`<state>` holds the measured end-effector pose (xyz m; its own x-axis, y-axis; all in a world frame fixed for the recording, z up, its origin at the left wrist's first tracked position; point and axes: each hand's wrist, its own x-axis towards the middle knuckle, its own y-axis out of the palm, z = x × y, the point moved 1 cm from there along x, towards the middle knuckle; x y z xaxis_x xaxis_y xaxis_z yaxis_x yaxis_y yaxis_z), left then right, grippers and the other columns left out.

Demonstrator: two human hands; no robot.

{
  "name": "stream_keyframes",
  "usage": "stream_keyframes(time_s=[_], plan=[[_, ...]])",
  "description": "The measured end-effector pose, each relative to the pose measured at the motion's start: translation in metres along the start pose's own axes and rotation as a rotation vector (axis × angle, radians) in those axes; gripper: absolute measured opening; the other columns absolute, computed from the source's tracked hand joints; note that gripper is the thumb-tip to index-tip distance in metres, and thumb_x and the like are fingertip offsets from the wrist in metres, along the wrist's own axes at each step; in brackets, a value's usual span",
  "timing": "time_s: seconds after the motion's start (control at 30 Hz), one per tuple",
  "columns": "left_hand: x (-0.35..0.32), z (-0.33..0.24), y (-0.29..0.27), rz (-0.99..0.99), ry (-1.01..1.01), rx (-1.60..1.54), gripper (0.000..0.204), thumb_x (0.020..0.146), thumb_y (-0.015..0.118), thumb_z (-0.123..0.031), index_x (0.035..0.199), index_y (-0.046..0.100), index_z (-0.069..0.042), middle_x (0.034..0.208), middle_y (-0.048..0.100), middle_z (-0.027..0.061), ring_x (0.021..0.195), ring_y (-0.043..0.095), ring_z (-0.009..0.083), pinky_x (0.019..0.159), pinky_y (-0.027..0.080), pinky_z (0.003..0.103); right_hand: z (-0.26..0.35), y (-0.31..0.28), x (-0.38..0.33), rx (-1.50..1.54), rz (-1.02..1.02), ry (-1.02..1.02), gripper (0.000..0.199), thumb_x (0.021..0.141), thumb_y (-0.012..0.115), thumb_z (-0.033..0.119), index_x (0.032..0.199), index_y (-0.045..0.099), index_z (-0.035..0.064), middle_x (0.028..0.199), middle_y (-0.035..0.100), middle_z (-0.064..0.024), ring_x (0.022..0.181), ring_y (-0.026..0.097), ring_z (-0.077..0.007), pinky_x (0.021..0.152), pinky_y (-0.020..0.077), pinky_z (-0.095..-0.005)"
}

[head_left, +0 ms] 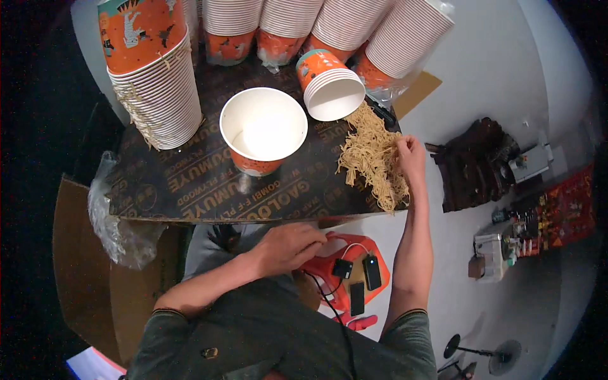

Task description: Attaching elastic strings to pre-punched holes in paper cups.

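Note:
My right hand [411,155] is at the right edge of the dark tabletop, its fingers closed in a pinch on the tan strings [373,155], which lie in a loose, tangled pile. My left hand [288,247] rests low in front of me over my lap, below the table edge, holding nothing, with its fingers loosely stretched. A white-lined orange paper tub [263,130] stands upright and open in the middle of the tabletop. A short nested stack of the same tubs [332,92] lies tipped on its side beside the strings, mouth toward me.
A tall tub stack [155,95] with tan strings along its rims stands at the left. Several bagged stacks [291,19] line the back. Clear plastic [123,221] hangs over an open cardboard box [82,272]. A red stool [373,285] below carries phones and a cable.

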<state>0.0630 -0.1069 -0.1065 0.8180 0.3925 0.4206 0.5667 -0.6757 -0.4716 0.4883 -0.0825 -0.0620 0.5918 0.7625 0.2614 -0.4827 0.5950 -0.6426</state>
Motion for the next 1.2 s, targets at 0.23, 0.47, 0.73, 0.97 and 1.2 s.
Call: stream_keyframes(time_s=[0.23, 0.47, 0.73, 0.97, 1.2], plan=[[0.043, -0.007, -0.010, -0.042, -0.019, -0.034, 0.023, 0.104, 0.064, -0.016, 0.122, 0.071, -0.004, 0.115, 0.073, 0.0171, 0.105, 0.071, 0.0387, 0.089, 0.058, 0.049, 0.059, -0.023, -0.014, 0.396, 0.021, 0.063, 0.021, 0.108, 0.062, 0.026, 0.100, 0.070, 0.0085, 0.082, 0.066, 0.0009, 0.065, 0.059, -0.0068, 0.055, 0.0464, -0.0250], [0.136, 0.006, 0.007, -0.267, -0.088, -0.224, 0.036, 0.102, 0.068, -0.017, 0.135, 0.064, -0.005, 0.119, 0.067, 0.0178, 0.098, 0.072, 0.0357, 0.084, 0.058, 0.045, 0.099, -0.035, -0.028, 0.502, 0.157, 0.057, 0.022, 0.112, 0.062, 0.031, 0.105, 0.066, 0.0101, 0.100, 0.072, -0.0010, 0.066, 0.055, -0.0057, 0.055, 0.0445, -0.0232], [0.205, 0.045, 0.034, -0.493, 0.023, -0.089, 0.025, 0.098, 0.071, -0.023, 0.114, 0.072, -0.004, 0.104, 0.069, 0.0187, 0.088, 0.072, 0.0385, 0.078, 0.056, 0.047, 0.117, -0.028, -0.036, 0.552, 0.230, -0.011, 0.020, 0.112, 0.061, 0.028, 0.101, 0.064, 0.0122, 0.102, 0.073, -0.0040, 0.064, 0.056, -0.0065, 0.053, 0.0429, -0.0226], [0.201, 0.054, 0.037, -0.384, -0.098, -0.136, 0.018, 0.099, 0.070, -0.022, 0.106, 0.072, -0.005, 0.096, 0.071, 0.0177, 0.087, 0.072, 0.0389, 0.078, 0.056, 0.048, 0.121, -0.030, -0.034, 0.642, 0.151, 0.054, 0.021, 0.112, 0.061, 0.026, 0.104, 0.066, 0.0069, 0.089, 0.071, -0.0022, 0.063, 0.057, -0.0072, 0.055, 0.0485, -0.0245], [0.221, 0.030, 0.015, -0.434, -0.242, -0.714, 0.029, 0.106, 0.072, -0.024, 0.121, 0.071, 0.000, 0.095, 0.074, 0.0054, 0.067, 0.066, 0.0114, 0.058, 0.055, 0.030, 0.104, -0.018, -0.036, 0.681, 0.262, 0.024, 0.021, 0.113, 0.061, 0.027, 0.104, 0.065, 0.0080, 0.095, 0.072, -0.0023, 0.068, 0.062, -0.0068, 0.057, 0.0504, -0.0231]])
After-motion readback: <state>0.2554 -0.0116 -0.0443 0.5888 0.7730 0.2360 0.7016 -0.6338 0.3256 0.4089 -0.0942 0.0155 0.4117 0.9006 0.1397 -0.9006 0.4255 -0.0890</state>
